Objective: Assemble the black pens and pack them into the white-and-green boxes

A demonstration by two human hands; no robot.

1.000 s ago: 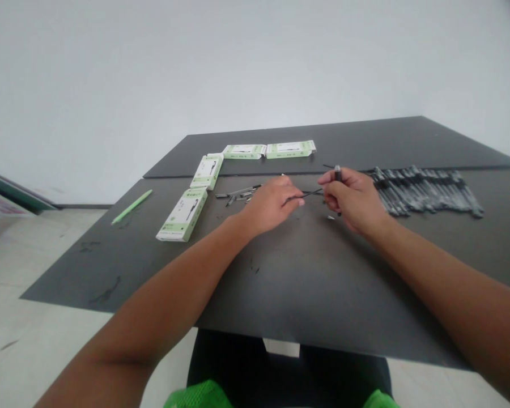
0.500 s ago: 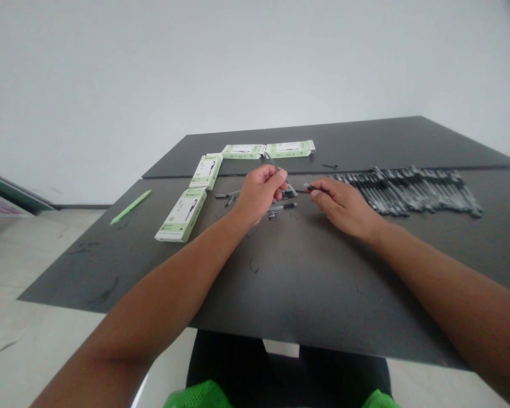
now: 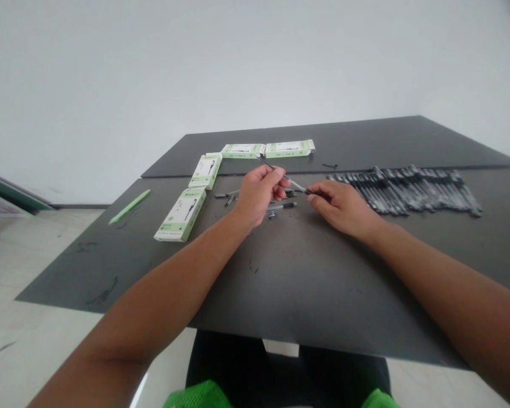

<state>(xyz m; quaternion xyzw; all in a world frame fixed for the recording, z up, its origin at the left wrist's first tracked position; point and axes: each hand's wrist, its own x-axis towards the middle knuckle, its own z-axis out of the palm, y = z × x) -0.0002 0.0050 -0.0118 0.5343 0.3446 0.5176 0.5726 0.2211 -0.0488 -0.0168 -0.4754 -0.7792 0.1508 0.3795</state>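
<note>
Where half a second ago the hands were slightly apart, the left hand (image 3: 259,192) now pinches a thin pen refill (image 3: 280,173), tilted over the table (image 3: 306,272), its tip meeting a pen piece gripped by the right hand (image 3: 338,204). Loose pen parts (image 3: 280,207) lie beneath; a pen row (image 3: 408,187) right, four boxes (image 3: 181,215) and a green pen (image 3: 130,206) left.

I see bare table (image 3: 306,283) all along the near side, open to either hand. Farther back, loose pen parts (image 3: 276,207) clutter the middle, the row of black pens (image 3: 408,190) blocks the right, and green-and-white boxes (image 3: 181,214) hem in the left.
</note>
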